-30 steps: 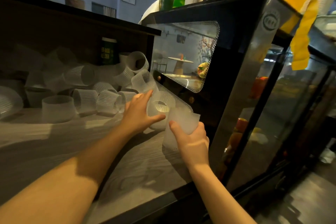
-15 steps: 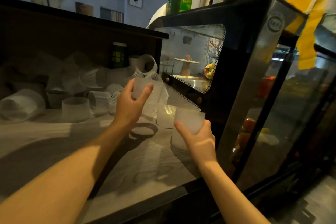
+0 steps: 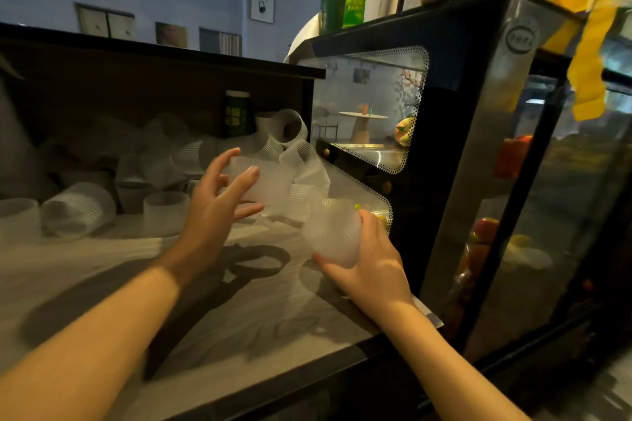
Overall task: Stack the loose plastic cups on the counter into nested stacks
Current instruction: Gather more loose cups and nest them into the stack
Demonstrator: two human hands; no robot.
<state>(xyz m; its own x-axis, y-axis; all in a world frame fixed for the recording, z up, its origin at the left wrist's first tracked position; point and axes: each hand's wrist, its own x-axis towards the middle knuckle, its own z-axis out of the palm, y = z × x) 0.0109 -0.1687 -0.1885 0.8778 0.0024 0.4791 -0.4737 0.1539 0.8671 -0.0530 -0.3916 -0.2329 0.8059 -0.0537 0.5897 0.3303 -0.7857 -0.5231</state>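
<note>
Several translucent ribbed plastic cups (image 3: pixel 164 212) lie and stand loose at the back of the grey wood-grain counter (image 3: pixel 239 311). My left hand (image 3: pixel 215 212) holds one frosted cup (image 3: pixel 270 181) in the air above the counter, thumb and fingers curled round its side. My right hand (image 3: pixel 369 260) grips a second frosted cup (image 3: pixel 333 232) from below, tilted with its mouth toward the first cup. The two held cups are close together but apart.
A black glass display fridge (image 3: pixel 478 147) stands against the counter's right end, with bottles and cups on top. A dark shelf (image 3: pixel 154 55) overhangs the cup pile. A green canister (image 3: pixel 238 113) stands at the back. The counter's front edge runs below my forearms.
My left hand has picked a cup off the counter and lifted it. My right hand has tilted its cup toward the left one.
</note>
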